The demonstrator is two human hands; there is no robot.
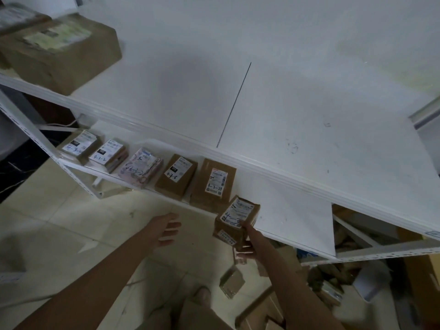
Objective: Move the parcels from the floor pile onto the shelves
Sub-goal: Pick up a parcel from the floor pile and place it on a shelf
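The small brown parcel (238,216), its white label hand-marked "4-3", sits at the front edge of the lower shelf (285,217), tilted and partly hanging over that edge. I cannot tell whether it already rests on the shelf board. The right hand (248,240) grips it from the near side, one finger on the label and the thumb curled under the box.

Just to the left of it, a row of five parcels (176,177) lies along the same front edge, labels up, running toward the shelf's left corner. The left hand (166,231) hangs apart from all of them, over the tiled floor (71,222), fingers straight and spread, holding nothing.

Above, the upper shelf (285,115) carries a large cardboard box (59,51) at its far left corner. Down by the person's right arm the floor pile (232,283) spreads, with brown boxes scattered on the tiles and under the shelf's right end.
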